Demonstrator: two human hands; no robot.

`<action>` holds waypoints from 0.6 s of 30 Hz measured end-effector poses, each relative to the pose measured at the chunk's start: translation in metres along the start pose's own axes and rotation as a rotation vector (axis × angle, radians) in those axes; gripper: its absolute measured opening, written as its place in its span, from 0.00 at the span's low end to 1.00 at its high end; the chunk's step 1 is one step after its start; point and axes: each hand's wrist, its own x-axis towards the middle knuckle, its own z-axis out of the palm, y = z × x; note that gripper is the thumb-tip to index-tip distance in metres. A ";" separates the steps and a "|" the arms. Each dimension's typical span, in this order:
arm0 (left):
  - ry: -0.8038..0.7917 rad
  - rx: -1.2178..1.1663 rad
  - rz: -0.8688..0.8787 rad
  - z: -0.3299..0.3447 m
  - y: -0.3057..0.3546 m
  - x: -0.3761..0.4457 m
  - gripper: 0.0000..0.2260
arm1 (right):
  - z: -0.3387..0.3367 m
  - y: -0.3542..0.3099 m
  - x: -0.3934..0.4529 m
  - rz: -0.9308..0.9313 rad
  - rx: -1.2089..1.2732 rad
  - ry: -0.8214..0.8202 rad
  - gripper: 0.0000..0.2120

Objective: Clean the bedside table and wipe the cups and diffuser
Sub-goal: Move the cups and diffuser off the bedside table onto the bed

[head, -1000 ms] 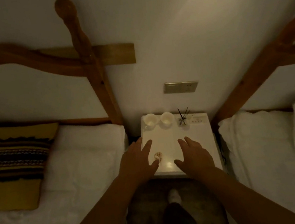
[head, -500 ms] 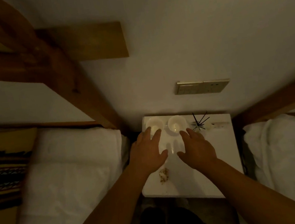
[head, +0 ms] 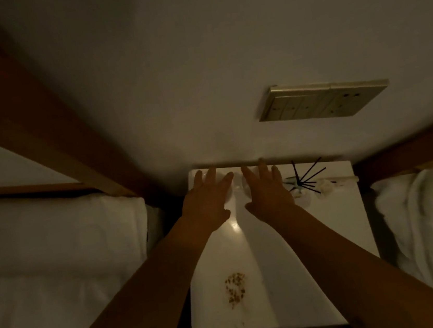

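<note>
Crumbs [head: 235, 288] lie in a brown scatter on the bedside table [head: 305, 275], toward its near edge and left of centre; none has been cleared, and no cloth or wipe is visible anywhere. Cleaning of the top therefore appears not yet begun.

Beyond the crumbs, mid-table, the white surface is bare and shows a small glare spot between the two forearms.

At the far end of the table, against the wall, both hands are spread flat with fingers extended and nothing gripped. The left hand [head: 206, 197] and the right hand [head: 265, 189] each cover most of a pale cup; only slivers of the cups [head: 237, 185] show in the gap between the hands, so contact cannot be confirmed. Judgement: the cups are about to be taken up; none is wiped.

Just right of the right hand, at the table's far right corner, stands the diffuser [head: 301, 183] with dark reeds fanned out, untouched.

On the wall above the table sits a switch panel [head: 322, 99].
</note>
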 end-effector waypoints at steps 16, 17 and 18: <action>-0.015 0.034 -0.020 -0.001 0.005 0.001 0.36 | 0.013 0.000 -0.008 -0.051 -0.081 0.069 0.40; 0.000 0.024 -0.027 0.001 0.005 0.000 0.36 | 0.014 0.001 -0.007 -0.066 -0.093 0.076 0.40; 0.016 0.014 -0.036 0.003 0.005 0.000 0.35 | 0.014 0.002 -0.006 -0.080 -0.107 0.081 0.39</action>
